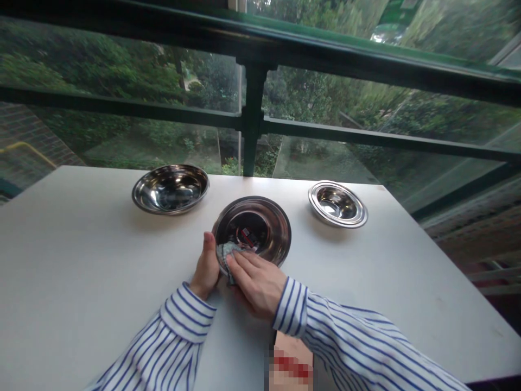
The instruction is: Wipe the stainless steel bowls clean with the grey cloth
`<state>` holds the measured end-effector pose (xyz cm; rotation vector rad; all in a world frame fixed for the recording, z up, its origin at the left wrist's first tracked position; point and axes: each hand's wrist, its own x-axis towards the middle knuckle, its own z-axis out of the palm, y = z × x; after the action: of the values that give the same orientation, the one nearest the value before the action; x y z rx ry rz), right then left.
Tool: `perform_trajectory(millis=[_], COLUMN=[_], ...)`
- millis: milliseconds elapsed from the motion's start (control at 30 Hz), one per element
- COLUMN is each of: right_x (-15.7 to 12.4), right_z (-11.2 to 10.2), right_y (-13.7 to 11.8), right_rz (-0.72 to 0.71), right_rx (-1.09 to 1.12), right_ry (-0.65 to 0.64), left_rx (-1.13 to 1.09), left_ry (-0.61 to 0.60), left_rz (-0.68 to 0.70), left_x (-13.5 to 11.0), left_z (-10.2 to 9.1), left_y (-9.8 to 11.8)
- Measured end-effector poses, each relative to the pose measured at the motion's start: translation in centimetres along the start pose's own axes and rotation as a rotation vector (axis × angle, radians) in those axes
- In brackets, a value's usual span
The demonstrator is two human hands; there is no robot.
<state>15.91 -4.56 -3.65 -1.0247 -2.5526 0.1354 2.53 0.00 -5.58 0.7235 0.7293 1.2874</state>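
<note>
A shiny metal bowl (277, 228) with a label on its inner bottom is at the middle of the table, tilted a little towards me. My left hand (207, 269) grips its near left rim, thumb up along the edge and the other fingers hidden beneath. Pressed against the near left inside wall is a crumpled grey-green cloth (228, 251). My right hand (258, 279) holds this cloth, its fingers reaching over the rim into the bowl. Whether the bowl's base touches the table cannot be made out.
On the white table (81, 260), a wide metal bowl (173, 190) stands at the back left. A smaller wide-rimmed metal bowl (337, 203) stands at the back right. Green railing (253, 119) and glass run behind the table. A pixelated patch (292, 361) lies below my right sleeve.
</note>
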Motion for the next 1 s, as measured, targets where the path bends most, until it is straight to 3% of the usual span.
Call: perform_trajectory(millis=[233, 433, 633, 833, 1000], right_x=[-2.6, -1.4, -2.5, -1.5, -2.3], right_z=[-1.6, -1.2, -2.6, -1.8, -2.9], right_y=[1.6, 0.4, 1.4, 0.1, 1.1], right_rz=[0.000, -0.038, -0.015, -0.061, -0.023], right_rx=[-0.169, -0.022, -0.095, -0.017, -0.080], right_ry=[-0.164, -0.088, -0.191, -0.095, -0.178], left_rx=[0.056, 0.025, 0.101, 0.079, 0.113], left_ry=[-0.022, 0.042, 0.047, 0.095, 0.081], left_rz=[0.038, 0.020, 0.085, 0.138, 0.137], left_x=[0.4, 0.3, 0.4, 0.5, 0.4], left_z=[0.3, 0.4, 0.3, 0.1, 0.4], left_y=[0.2, 0.4, 0.3, 0.0, 0.3])
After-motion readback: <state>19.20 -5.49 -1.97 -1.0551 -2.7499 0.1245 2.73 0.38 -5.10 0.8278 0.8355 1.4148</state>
